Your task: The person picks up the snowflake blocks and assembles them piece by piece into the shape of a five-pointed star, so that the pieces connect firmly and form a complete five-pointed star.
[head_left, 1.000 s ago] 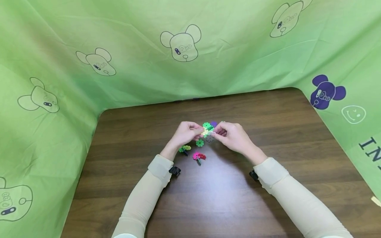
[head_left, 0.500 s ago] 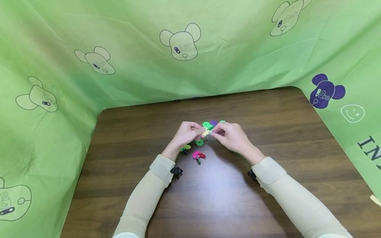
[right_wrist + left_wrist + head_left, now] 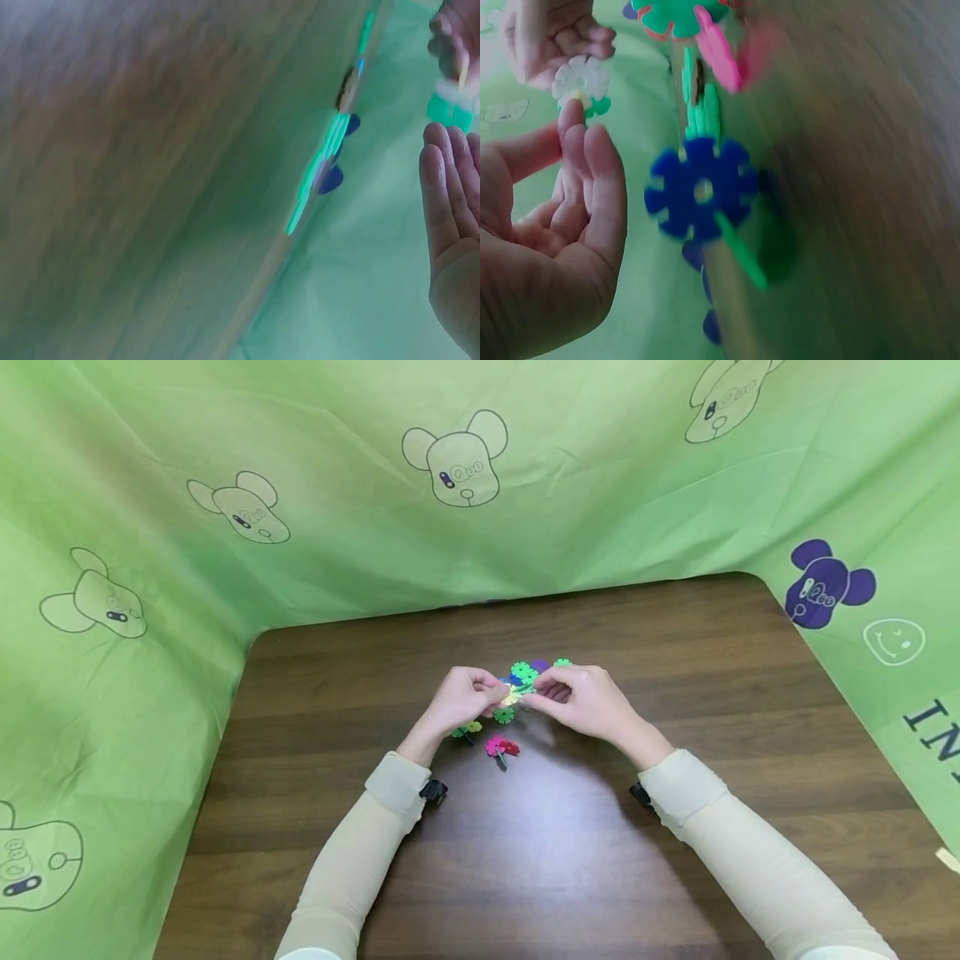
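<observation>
My left hand [image 3: 465, 702] pinches a yellow notched disc [image 3: 512, 695] above the table. A whitish clear disc [image 3: 568, 75] and a green disc [image 3: 596, 109] sit against it in the left wrist view; how they join is too small to tell. My right hand [image 3: 588, 697] is close by on the right, thumb and forefinger apart. In the right wrist view its fingers [image 3: 450, 180] are straight, with the green disc [image 3: 450, 112] just past the fingertips. Whether it touches the disc I cannot tell.
Green discs [image 3: 521, 669], a purple disc [image 3: 540, 666] and another green disc [image 3: 562, 663] lie behind the hands. Nearer stand a joined pink and red cluster [image 3: 501, 747] and a cluster with a blue disc [image 3: 701, 187]. Green cloth [image 3: 360, 568] hangs around the wooden table [image 3: 555, 860].
My left hand has drawn slightly left with the yellow disc. The right hand's thumb and forefinger, earlier pinching at the discs, now stand farther apart.
</observation>
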Available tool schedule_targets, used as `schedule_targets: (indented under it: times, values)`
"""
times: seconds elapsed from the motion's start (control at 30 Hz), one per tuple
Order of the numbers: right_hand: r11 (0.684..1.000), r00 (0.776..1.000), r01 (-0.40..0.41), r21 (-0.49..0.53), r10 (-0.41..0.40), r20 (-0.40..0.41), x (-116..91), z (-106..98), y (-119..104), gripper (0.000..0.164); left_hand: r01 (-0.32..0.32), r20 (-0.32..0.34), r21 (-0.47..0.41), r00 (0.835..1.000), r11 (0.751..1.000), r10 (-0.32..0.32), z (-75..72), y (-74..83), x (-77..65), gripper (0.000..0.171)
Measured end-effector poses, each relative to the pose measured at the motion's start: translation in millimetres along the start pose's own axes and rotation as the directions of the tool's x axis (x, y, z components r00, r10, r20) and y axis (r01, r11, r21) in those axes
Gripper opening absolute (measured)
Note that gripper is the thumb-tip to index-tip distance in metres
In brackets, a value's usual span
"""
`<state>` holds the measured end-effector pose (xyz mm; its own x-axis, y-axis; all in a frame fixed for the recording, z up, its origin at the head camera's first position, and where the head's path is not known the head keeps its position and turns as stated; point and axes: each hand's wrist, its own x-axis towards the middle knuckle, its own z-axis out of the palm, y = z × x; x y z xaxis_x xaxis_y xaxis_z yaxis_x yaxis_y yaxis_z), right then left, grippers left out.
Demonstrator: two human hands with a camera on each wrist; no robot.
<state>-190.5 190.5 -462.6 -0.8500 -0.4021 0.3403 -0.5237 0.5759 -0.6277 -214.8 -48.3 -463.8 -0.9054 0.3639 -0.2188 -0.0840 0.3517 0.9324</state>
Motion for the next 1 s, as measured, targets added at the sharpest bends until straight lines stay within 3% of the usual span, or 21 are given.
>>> schedule_targets:
  times: [0.1, 0.23, 0.37, 0.5, 0.7, 0.87, 1.0]
  values:
    - [0.999, 0.999, -0.044, 0.001, 0.044, 0.003, 1, -6, 6, 0.015, -0.008, 0.048, 0.056, 0.999, 0.998, 0.005, -8.6, -3.0, -7.4, 0.016]
    - [0.993, 0.994, -0.102, -0.062, 0.104, 0.039, 3, -11, 16, 0.012, -0.035, 0.180, 0.104, 0.984, 0.994, 0.016, -19.8, -6.6, -18.2, 0.014]
    - [0.979, 0.978, -0.131, -0.159, 0.154, 0.143, 6, -10, 23, 0.013, -0.069, 0.331, 0.198, 0.944, 0.978, 0.000, -28.3, -11.1, -26.5, 0.013]
    - [0.964, 0.953, -0.131, -0.232, 0.187, 0.240, 11, -3, 20, 0.023, -0.117, 0.434, 0.273, 0.901, 0.955, -0.014, -34.5, -14.3, -31.8, 0.012]
    - [0.942, 0.924, -0.128, -0.310, 0.227, 0.308, 19, 7, 14, 0.033, -0.141, 0.499, 0.260, 0.867, 0.955, -0.008, -41.9, -13.0, -37.0, 0.010]
    - [0.925, 0.904, -0.131, -0.356, 0.259, 0.340, 23, 13, 13, 0.031, -0.144, 0.520, 0.259, 0.854, 0.955, -0.012, -51.0, -11.7, -43.0, 0.009]
    - [0.926, 0.901, -0.144, -0.350, 0.269, 0.340, 24, 15, 14, 0.026, -0.132, 0.523, 0.259, 0.852, 0.957, -0.024, -56.4, -12.8, -46.0, 0.008]
